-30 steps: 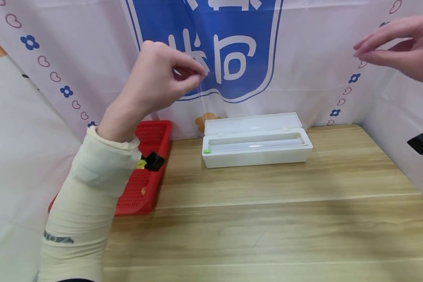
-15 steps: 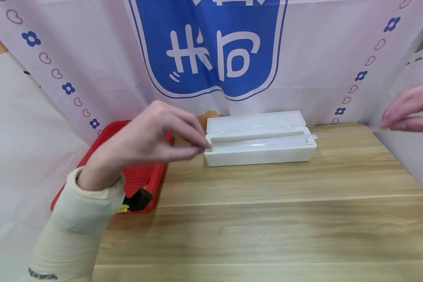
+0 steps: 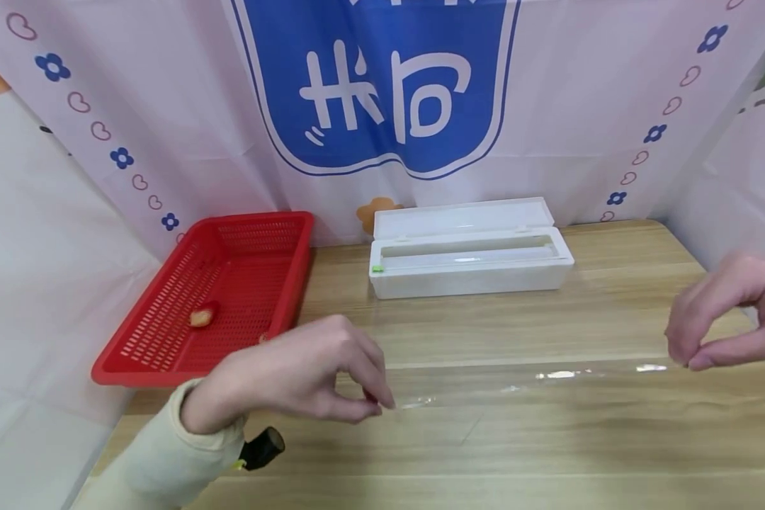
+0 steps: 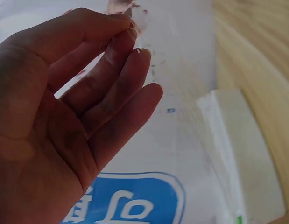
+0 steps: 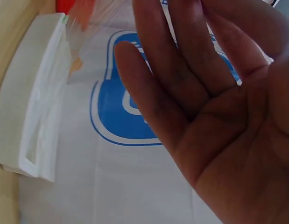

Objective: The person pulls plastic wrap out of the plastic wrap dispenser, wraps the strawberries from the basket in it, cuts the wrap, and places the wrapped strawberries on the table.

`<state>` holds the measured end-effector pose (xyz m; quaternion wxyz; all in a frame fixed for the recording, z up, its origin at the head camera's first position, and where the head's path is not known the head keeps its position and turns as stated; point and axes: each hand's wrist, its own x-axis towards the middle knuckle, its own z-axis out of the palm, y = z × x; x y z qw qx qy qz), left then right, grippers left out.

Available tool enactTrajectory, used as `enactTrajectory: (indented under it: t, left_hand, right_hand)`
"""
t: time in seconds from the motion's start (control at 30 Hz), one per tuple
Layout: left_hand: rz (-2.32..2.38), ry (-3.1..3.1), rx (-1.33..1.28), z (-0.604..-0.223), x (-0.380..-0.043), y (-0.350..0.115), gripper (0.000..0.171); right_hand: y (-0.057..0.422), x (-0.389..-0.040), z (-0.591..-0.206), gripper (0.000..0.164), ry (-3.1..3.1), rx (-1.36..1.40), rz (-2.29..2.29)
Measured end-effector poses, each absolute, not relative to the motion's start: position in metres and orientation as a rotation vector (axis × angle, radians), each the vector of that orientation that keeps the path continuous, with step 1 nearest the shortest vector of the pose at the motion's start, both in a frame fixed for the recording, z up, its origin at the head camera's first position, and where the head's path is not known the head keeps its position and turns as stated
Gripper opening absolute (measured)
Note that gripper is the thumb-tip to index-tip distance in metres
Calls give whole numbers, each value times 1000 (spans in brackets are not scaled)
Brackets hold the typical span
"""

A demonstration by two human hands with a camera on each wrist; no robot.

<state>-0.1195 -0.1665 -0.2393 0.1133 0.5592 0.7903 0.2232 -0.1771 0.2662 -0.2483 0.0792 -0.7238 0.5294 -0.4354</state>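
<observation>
While the red basket [image 3: 255,280] sits far left on the surface [image 3: 516,453], my left grip [image 3: 299,372] is drawn to a pinch on one corner of the clear film [image 3: 556,374]. That film spans the gap and seems to run back to the open white box [image 3: 472,282]; my right grip [image 3: 739,283] pinches its other corner just as closely. I'd judge an even, level pull best, lest it slacken or fold.

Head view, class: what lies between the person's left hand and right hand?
A clear film spans the gap, pinched by the left hand and the right hand; the head view shows its glints over the wooden table.
</observation>
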Motion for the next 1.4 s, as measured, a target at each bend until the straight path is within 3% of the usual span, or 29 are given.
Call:
enactTrajectory:
  t: [0.27,0.5,0.63,1.0,1.4]
  left_hand:
    - [573,2241,1601,-286,-115,-158,11]
    - [495,2259,1507,-324,-114,-155,8]
    - [489,2279,1492,-344,-114,-156,7]
    - [421,2392,1475,-374,-115,-155,5]
    - [299,2547,1333,-382,-114,-151,10]
  right_hand:
    - [279,-165,-297,35,1732,-1916,-1115]
    - [283,-155,-332,27,1806,-1467,-1092]
    - [277,-156,-347,22,1772,-1369,-1114]
    - [267,-155,-380,16,1863,-1360,-1128]
    - [261,-153,-396,9,1979,-1118,-1066]
